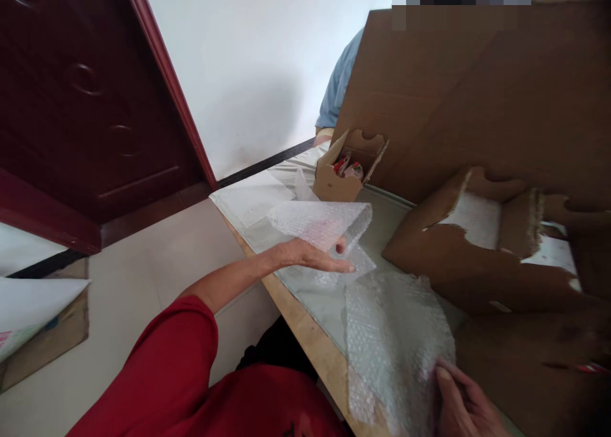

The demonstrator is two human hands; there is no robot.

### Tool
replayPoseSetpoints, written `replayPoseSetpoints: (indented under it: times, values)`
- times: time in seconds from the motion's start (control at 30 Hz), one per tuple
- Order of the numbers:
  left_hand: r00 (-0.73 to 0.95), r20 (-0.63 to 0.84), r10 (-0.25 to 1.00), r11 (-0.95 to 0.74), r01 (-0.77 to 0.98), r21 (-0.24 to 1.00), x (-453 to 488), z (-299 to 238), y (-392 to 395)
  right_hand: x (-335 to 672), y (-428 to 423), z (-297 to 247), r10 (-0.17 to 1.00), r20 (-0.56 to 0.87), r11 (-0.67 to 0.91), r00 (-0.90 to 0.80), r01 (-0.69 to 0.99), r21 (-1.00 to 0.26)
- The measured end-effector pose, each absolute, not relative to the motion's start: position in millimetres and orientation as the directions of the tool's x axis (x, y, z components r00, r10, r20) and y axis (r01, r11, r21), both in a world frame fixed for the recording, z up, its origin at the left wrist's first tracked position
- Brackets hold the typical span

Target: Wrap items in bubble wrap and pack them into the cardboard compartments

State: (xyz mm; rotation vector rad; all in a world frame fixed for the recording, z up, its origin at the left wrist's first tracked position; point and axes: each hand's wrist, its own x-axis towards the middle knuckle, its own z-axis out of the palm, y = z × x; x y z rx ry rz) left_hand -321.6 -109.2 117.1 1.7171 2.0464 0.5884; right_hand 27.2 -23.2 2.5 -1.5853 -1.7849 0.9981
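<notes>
My left hand (310, 254) is at a folded sheet of clear bubble wrap (319, 221) above the table. Its thumb stretches out below the sheet, and the other fingers show partly through the film, curled against it. Nearer to me, a second bubble wrap sheet (401, 335) hangs over the table edge. My right hand (465, 402) pinches the right edge of this sheet between thumb and fingers. Beyond my left hand stands an open small cardboard box (338, 186) with a red and white object (351, 168) inside, whose kind I cannot make out.
Large cardboard boxes (429, 246) with cut-out edges stand on the right, before a tall cardboard panel (453, 93). Behind the panel, another person's blue sleeve (338, 81) shows. The wooden table edge (305, 326) runs diagonally. A dark red door (95, 106) is at left.
</notes>
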Motion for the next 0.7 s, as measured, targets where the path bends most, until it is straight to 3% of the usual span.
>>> replayPoseSetpoints:
  times: [0.07,0.23,0.27,0.33,0.43,0.53,0.7]
  values:
    - [-0.127,-0.131,0.983,0.178,0.821,0.542,-310.1,116.3,-114.8,27.9,-23.8,0.9,0.988,-0.101,-0.018,-0.113,0.576,-0.817]
    - [-0.056,-0.186,0.981,0.148,0.833,0.533,-324.4,105.2,-167.2,34.4,-23.4,-7.8,0.991,-0.094,-0.022,-0.099,0.560,-0.828]
    - [-0.122,-0.210,0.970,0.214,0.838,0.502,-337.5,101.1,-180.0,34.6,-23.1,-9.4,0.991,-0.090,-0.019,-0.103,0.553,-0.833]
    - [-0.410,-0.225,0.884,0.467,0.810,0.355,-370.5,92.4,-202.3,32.2,-22.4,-11.4,0.991,-0.084,-0.016,-0.102,0.536,-0.844]
    - [-0.654,-0.109,0.749,0.661,0.724,0.195,-420.2,80.5,-221.4,24.6,-22.7,-8.8,0.992,-0.075,-0.014,-0.097,0.518,-0.855]
    - [-0.730,-0.013,0.683,0.726,0.676,0.128,-448.8,70.0,-224.7,20.0,-26.6,2.8,0.990,-0.055,0.015,-0.130,0.485,-0.874]
    - [-0.683,0.053,0.729,0.673,0.728,0.128,-465.7,57.4,-222.0,33.9,-34.7,28.7,0.952,-0.160,-0.031,-0.261,0.439,-0.898]
